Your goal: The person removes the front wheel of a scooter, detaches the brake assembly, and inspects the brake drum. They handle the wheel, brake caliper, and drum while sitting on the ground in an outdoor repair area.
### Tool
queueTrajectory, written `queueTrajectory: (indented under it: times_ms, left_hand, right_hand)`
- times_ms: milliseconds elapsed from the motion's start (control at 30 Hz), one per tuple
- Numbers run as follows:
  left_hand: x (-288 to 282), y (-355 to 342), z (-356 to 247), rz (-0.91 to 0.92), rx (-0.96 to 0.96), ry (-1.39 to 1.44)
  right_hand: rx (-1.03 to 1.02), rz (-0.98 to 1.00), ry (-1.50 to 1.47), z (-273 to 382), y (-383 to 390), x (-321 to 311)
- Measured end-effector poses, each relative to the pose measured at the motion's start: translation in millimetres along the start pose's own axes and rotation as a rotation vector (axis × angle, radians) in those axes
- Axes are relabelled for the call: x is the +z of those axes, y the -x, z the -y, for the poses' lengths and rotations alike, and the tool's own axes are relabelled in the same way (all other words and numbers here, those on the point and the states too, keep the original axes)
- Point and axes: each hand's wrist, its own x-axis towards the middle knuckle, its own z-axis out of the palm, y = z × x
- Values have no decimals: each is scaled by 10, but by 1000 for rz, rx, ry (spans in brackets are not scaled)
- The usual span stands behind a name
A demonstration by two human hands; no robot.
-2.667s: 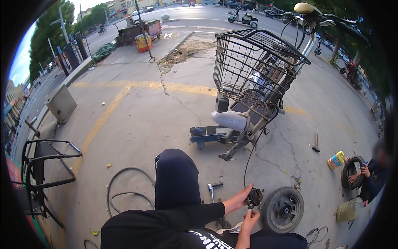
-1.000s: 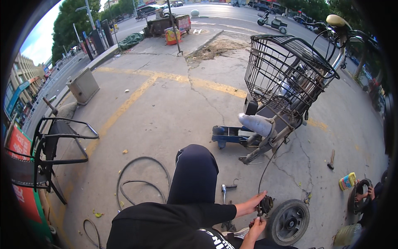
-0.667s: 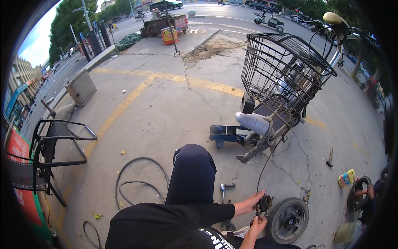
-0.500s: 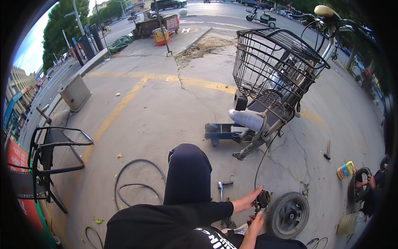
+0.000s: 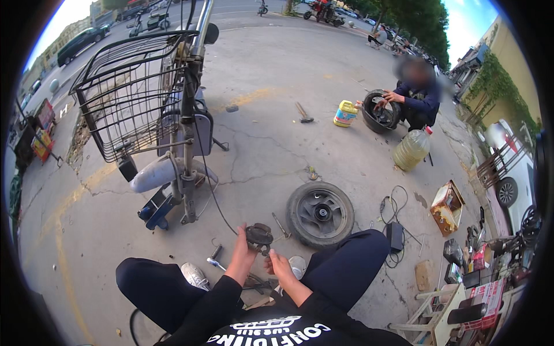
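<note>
My left hand (image 5: 243,249) is closed around a dark, round drum brake plate (image 5: 259,235), held up between my knees. A thin black cable (image 5: 214,193) runs from the plate up to the front fork of a bike (image 5: 187,132) that has no front wheel. My right hand (image 5: 279,266) has its fingers curled at the plate's lower edge, beside a small lever; the fingertips are partly hidden. Just beyond the plate, a cast wheel with its tyre (image 5: 321,214) lies flat on the ground.
A blue jack (image 5: 154,209) stands under the fork. A ratchet (image 5: 216,262) lies by my left shoe, a hammer (image 5: 303,113) farther off. At the far right a person (image 5: 416,92) handles another wheel (image 5: 381,112), near a yellow jug (image 5: 345,113) and a large bottle (image 5: 413,150). Tools (image 5: 473,248) crowd the right.
My view has swung to the right, bringing the other person, the bottle and the tools into sight. Both hands still hold the brake plate.
</note>
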Motion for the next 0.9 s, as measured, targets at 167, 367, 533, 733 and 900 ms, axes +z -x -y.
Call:
queueTrajectory:
  times_ms: [167, 367, 533, 733, 900]
  left_hand:
    - [-47, -46, 46, 21, 3, 11]
    - [-105, -9, -5, 2, 13, -17]
    - [-48, -16, 13, -7, -18, -25]
    - [-42, -10, -25, -26, -27, -11]
    - [-90, -22, -13, -23, -10, -2]
  right_hand:
    - [-262, -52, 74, -122, -64, 36]
    - [-72, -14, 39, 98, 130, 83]
    - [-151, 19, 122, -34, -17, 26]
    - [-349, -129, 86, -117, -20, 104]
    - [-41, 19, 47, 86, 49, 53]
